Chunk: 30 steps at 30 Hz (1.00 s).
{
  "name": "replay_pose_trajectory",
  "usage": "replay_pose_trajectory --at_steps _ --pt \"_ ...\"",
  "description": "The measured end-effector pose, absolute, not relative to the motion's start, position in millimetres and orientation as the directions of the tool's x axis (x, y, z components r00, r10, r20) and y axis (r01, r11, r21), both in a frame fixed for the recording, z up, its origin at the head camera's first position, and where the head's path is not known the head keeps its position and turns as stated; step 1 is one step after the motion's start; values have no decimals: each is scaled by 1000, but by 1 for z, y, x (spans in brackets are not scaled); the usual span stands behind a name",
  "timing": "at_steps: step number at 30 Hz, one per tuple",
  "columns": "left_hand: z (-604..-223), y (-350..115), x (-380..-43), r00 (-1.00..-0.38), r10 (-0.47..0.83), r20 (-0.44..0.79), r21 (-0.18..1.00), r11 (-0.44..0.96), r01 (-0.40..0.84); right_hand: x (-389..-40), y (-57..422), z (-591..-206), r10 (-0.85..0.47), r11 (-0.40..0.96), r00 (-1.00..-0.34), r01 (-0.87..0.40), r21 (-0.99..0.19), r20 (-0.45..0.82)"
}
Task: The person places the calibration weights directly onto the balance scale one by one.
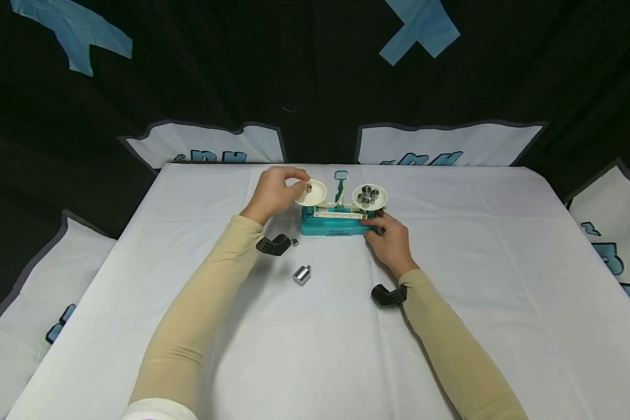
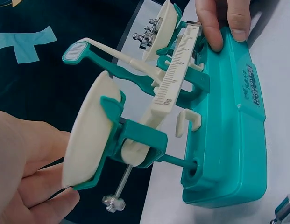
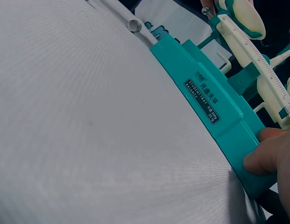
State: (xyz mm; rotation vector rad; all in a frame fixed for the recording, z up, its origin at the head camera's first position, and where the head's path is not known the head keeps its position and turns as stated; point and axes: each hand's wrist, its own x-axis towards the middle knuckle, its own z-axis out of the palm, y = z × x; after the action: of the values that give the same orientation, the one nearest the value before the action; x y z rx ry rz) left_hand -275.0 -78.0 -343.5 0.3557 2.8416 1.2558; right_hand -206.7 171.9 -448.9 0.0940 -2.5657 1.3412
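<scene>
A teal tray balance stands on the white table, with two cream pans. My left hand is at the left pan, fingers at its rim; a small metal weight is in that pan beside the thumb. In the left wrist view the pan hides some fingertips of the left hand, so whether they pinch anything is unclear. My right hand grips the right end of the base, thumb on the front face. Several metal weights stand in the right pan.
A large cylindrical weight lies on the table in front of the balance. Nearer the left wrist is a smaller weight. A black curtain hangs behind the table.
</scene>
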Motion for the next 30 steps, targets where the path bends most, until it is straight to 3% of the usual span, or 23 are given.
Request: replay_pose_trajectory --at_steps 14,30 --pt "-332 -120 -267 -975 184 124 683 697 218 -206 173 -449 42 581 -966 -183 -793 254" --pt "-367 -163 -249 -983 183 3 636 758 143 -206 173 -449 36 583 -966 -186 -791 254"
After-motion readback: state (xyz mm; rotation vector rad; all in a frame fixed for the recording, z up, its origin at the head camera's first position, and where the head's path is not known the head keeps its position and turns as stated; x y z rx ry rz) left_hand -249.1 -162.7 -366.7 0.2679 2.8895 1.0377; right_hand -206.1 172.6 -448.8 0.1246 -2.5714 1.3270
